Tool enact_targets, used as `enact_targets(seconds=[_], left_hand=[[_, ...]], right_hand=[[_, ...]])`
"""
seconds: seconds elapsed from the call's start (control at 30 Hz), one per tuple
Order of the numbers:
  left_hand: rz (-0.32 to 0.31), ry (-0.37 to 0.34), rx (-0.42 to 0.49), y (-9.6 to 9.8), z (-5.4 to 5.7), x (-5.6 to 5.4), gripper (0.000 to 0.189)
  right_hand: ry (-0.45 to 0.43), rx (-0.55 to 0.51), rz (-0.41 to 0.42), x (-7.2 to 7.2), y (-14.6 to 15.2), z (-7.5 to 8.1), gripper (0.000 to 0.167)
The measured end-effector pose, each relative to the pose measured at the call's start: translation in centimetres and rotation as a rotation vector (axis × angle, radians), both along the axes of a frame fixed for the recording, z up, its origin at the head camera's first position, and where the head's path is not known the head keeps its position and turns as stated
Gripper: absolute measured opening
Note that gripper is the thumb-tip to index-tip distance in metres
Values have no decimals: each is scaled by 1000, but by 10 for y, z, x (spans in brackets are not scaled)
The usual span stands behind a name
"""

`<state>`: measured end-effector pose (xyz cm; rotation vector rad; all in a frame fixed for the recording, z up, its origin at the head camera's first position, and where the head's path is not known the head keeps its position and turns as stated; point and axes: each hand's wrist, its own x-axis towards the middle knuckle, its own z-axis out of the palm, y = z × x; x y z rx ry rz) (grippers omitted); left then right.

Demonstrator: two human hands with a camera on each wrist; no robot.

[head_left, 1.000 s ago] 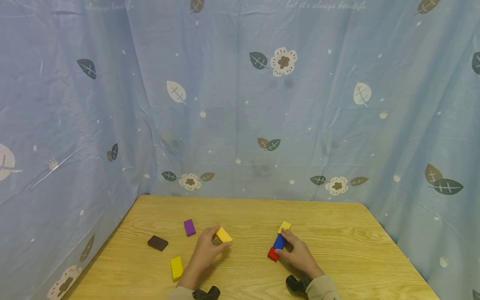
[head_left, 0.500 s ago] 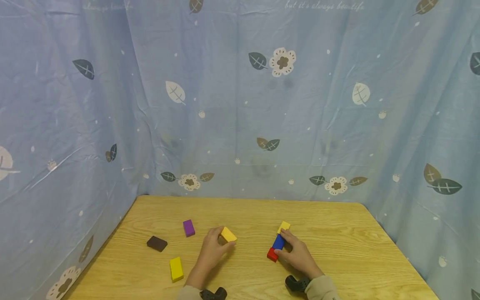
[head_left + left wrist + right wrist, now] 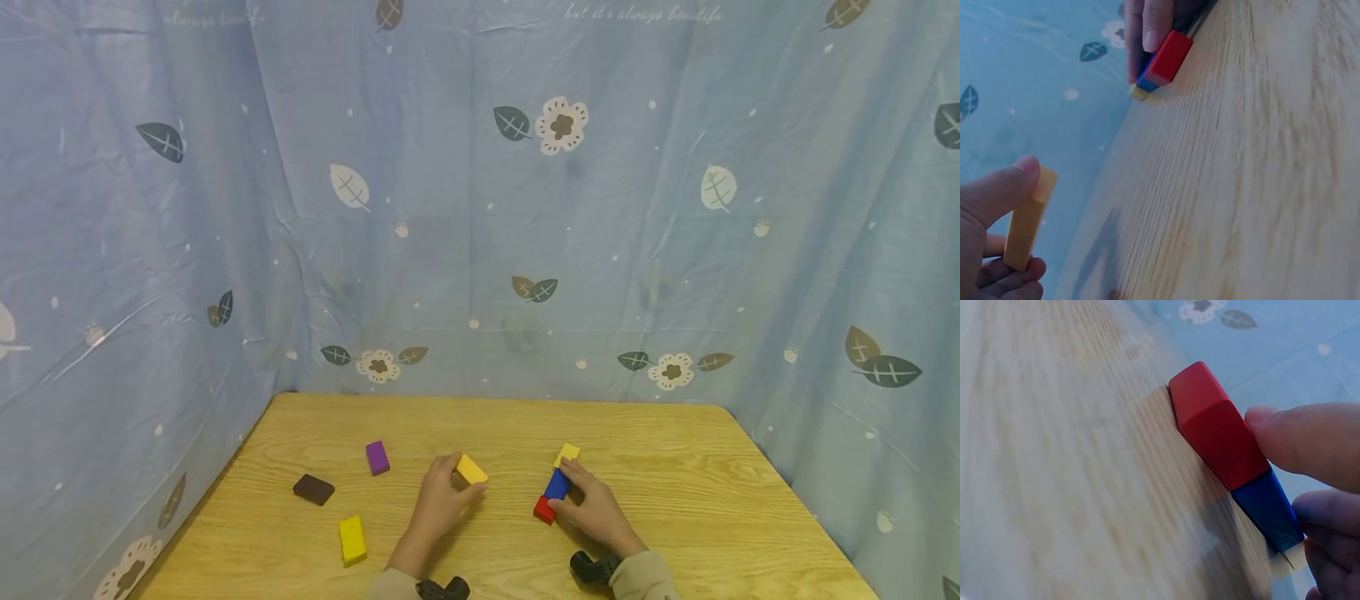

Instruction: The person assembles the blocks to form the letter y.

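Note:
My left hand (image 3: 442, 500) pinches an orange-yellow block (image 3: 472, 469) between thumb and fingers. In the left wrist view this block (image 3: 1027, 225) is held up over the table, apart from the other blocks. To the right, my right hand (image 3: 600, 508) holds a row of touching blocks on the table: a red block (image 3: 544, 509) at the near end, a blue block (image 3: 557, 483) in the middle and a pale yellow block (image 3: 567, 452) at the far end. The right wrist view shows the thumb against the red block (image 3: 1225, 437), with the fingers curled beside the blue block (image 3: 1269, 509).
On the left part of the wooden table (image 3: 675, 467) lie a purple block (image 3: 377, 457), a dark brown block (image 3: 313, 489) and a bright yellow block (image 3: 352, 540), spaced apart. A blue patterned curtain (image 3: 450, 250) hangs behind the table and at both sides.
My left hand has moved to the right with the orange-yellow block, closer to the row. My right hand and the row stay in place.

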<state>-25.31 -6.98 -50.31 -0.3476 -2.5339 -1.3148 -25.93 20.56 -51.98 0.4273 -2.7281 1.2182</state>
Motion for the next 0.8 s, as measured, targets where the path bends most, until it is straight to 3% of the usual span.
enact_targets(seconds=[0.27, 0.8], left_hand=[[-2, 1, 3, 9, 1, 2, 70], [0, 29, -3, 25, -8, -1, 71]], right_hand=[[-11, 8, 2, 2, 1, 0, 75], [2, 15, -6, 0, 0, 0, 74]])
